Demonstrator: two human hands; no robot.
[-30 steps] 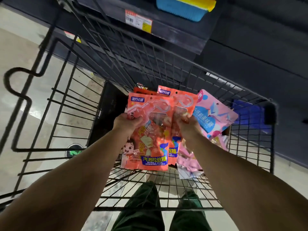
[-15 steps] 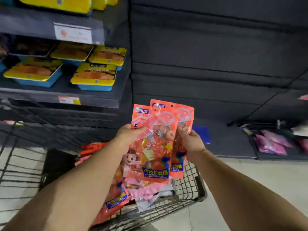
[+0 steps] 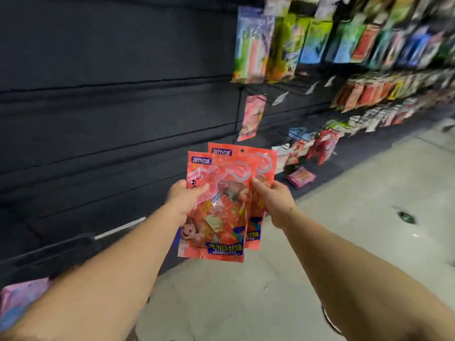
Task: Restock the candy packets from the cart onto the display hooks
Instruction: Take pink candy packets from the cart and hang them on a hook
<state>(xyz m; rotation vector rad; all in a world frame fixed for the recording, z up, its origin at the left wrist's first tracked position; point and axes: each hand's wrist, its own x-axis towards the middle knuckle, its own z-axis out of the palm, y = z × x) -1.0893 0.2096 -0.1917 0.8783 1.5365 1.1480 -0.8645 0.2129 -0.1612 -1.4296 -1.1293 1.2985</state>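
A: Item held?
B: Two red candy packets [image 3: 219, 212], overlapped and upright, raised in front of the dark shelf wall [image 3: 98, 119]

A: Hands?
B: Left hand [image 3: 183, 199] grips the front packet's left edge, thumb on its face. Right hand [image 3: 273, 198] pinches the rear packet's right edge

A: Display?
B: Hanging packets [image 3: 344, 40] in blurred rows, upper right, well apart from the hands. One pink packet [image 3: 252, 116] hangs alone, nearer

A: Floor?
B: Pale floor [image 3: 369, 217]; a pink packet on the floor [image 3: 300, 177] near the display base

left grip [image 3: 186, 198] pinching, right grip [image 3: 275, 195] pinching
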